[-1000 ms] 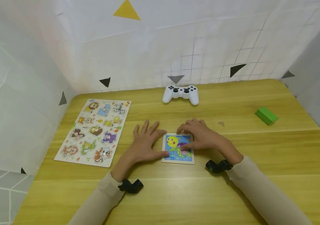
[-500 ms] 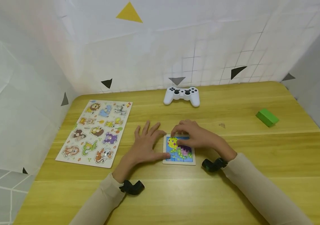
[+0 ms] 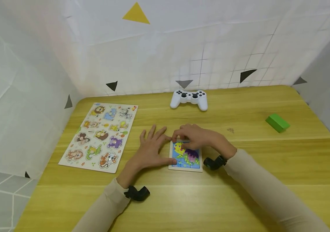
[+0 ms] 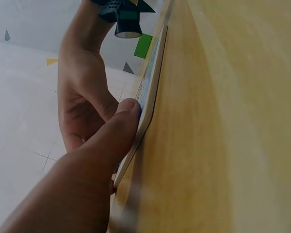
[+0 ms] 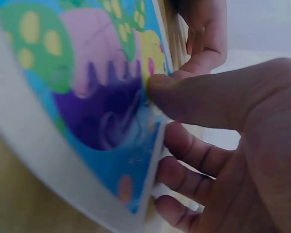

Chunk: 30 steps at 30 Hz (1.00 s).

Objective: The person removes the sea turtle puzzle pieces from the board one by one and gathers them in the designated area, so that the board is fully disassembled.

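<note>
The puzzle (image 3: 192, 162) lies flat on the table (image 3: 176, 206), just below the frame's centre. Being nearly square, it shows no clear long axis; its lower edge dips slightly rightward, and the printed turtle's yellow head (image 3: 178, 147) points to the upper left. The left hand (image 3: 148, 153) has its fingers spread, thumb on the puzzle's lower-left corner. The right hand (image 3: 196, 137) pinches the upper edge, bent fingers there and thumb by the yellow head, covering the puzzle's upper right. A board of animals (image 3: 99, 137) slants at left, its long axis running upper right to lower left. A white controller (image 3: 189, 100) sits at upper centre, a green block (image 3: 277, 122) far right.
</note>
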Motion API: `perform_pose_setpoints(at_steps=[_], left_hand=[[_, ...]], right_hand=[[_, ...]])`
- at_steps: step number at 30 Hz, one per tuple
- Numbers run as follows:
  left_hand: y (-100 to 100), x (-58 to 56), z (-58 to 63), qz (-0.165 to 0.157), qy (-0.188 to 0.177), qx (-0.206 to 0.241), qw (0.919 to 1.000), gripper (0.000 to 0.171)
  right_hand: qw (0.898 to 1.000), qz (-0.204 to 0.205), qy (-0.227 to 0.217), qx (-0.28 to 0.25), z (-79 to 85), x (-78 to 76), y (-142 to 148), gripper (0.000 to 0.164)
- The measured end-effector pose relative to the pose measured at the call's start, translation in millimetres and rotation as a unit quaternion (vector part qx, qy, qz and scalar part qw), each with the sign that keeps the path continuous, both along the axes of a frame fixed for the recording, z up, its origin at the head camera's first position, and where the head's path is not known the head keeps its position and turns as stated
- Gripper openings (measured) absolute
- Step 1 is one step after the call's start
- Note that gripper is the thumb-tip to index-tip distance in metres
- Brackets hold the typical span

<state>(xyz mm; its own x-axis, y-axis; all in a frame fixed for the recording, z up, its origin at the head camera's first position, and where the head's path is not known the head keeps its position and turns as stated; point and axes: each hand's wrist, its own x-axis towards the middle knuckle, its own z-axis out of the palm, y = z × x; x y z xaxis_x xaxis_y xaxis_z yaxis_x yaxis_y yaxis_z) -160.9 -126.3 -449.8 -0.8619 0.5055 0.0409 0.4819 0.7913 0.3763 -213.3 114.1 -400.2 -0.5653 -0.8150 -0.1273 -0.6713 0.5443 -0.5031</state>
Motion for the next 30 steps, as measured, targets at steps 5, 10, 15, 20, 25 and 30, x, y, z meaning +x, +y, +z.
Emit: perform_pose_setpoints(at_steps=[5,10,15,20,25,30], left_hand=[[0.2,-0.6,-1.2,0.003,0.002,0.007,1.0,0.086],[0.2,-0.4,-1.0,0.006,0.001,0.023,0.9997,0.08],[-0.9,0.0,-0.4,0.006,-0.002,0.037,0.9993,0.069],[-3.1,0.1,-0.7,0.001,0.003,0.058,0.9983,0.057],[-5.7,0.6,-0.7,-0.016,0.011,0.075,0.997,0.053],[-9.6,0.6,-0.5,-0.039,0.007,0.076,0.9963,0.058]], right_hand=[[0.999,-0.001,-0.025,0.026,6.8,-1.2,-3.3,0.03],[0.999,-0.003,-0.037,0.028,8.5,-1.5,-4.3,0.03],[0.999,-0.005,-0.045,0.023,8.1,-1.3,-2.8,0.03],[0.999,-0.007,-0.046,0.015,5.0,-2.1,-1.0,0.03],[0.999,-0.006,-0.049,0.009,3.2,-3.1,0.1,0.03],[0.998,-0.006,-0.059,0.012,5.0,-3.3,0.2,0.029]])
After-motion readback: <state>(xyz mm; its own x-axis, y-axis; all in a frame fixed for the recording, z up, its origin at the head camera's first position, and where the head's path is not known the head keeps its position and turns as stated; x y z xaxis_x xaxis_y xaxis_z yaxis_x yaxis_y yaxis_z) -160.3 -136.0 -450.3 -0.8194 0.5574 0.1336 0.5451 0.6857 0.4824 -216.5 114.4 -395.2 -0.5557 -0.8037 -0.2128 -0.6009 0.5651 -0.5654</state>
